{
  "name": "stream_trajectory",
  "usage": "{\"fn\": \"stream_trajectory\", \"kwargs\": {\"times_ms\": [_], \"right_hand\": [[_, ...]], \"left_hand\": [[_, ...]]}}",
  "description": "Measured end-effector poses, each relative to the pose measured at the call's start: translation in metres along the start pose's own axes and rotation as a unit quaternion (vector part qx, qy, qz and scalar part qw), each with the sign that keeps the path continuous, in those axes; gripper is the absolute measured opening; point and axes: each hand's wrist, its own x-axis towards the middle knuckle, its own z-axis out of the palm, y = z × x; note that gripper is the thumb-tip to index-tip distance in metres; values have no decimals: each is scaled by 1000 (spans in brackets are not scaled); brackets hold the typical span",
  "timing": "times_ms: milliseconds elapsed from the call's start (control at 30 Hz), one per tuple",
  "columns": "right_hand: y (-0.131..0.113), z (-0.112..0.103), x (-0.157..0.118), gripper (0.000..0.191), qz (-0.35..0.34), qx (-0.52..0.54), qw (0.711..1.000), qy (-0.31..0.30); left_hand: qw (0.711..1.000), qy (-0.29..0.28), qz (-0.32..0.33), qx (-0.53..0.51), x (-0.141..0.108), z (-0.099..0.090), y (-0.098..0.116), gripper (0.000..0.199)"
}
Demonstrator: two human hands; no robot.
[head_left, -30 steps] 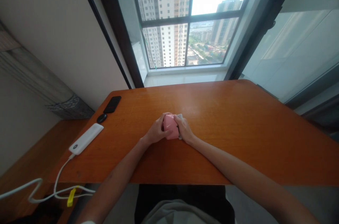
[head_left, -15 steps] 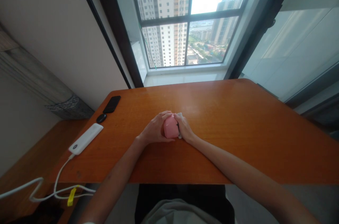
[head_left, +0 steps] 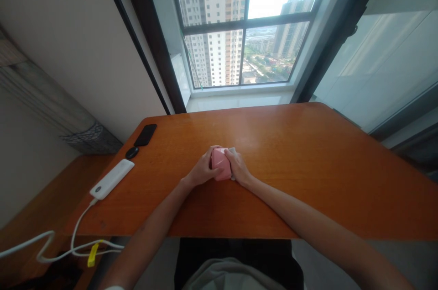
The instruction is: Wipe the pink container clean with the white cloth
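Both hands meet around a small pink object (head_left: pixel 221 165) over the middle of the brown wooden table (head_left: pixel 280 153). My left hand (head_left: pixel 202 170) grips it from the left, its thumb across the near side. On the other side, my right hand (head_left: pixel 239 169) is closed on the object's right part, thumb on top. A light grey-white piece (head_left: pixel 232 150) shows between the pink object and my right hand; whether it is a cloth or a part of the object, I cannot tell.
Along the table's left side lie a black phone (head_left: pixel 145 134), a small black oval item (head_left: pixel 132 152) and a white power strip or power bank (head_left: pixel 112 179). A white cable (head_left: pixel 75 230) with a yellow tag (head_left: pixel 92 255) runs off the left edge. A window (head_left: pixel 242 29) stands beyond.
My left hand has shifted its grip: the thumb has moved up from below the pink object onto its near side. The pink object has turned slightly. My right hand has barely moved.
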Motion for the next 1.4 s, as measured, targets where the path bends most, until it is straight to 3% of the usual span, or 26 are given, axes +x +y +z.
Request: {"fn": "stream_trajectory", "kwargs": {"times_ms": [133,267,400,733,967,1033,1133,1267,1400], "right_hand": [[-1,-1,2,55,-5,-4,1000,3],[1,-2,4,51,-20,-2,1000,7],[1,-1,4,52,-7,2,1000,4],[2,0,6,58,3,8,999,36],[2,0,2,55,13,-3,1000,8],[0,0,1,56,9,-6,1000,12],[-4,1,1,55,5,-9,1000,18],[-6,1,2,55,1,-6,1000,23],[-4,1,3,57,-4,4,1000,18]], "left_hand": [[998,15,49,37,-2,-5,-4,99],[977,-31,141,159,-2,-19,-1,124],[953,-52,170,247,-2,-23,4,122],[974,2,142,175,-1,-9,10,110],[999,14,6,30,2,1,8,77],[1000,13,0,9,2,3,2,77],[1000,9,1,4,-1,4,-8,92],[996,8,68,53,-3,-4,-12,115],[962,-26,175,207,-2,-19,-9,132]]}}
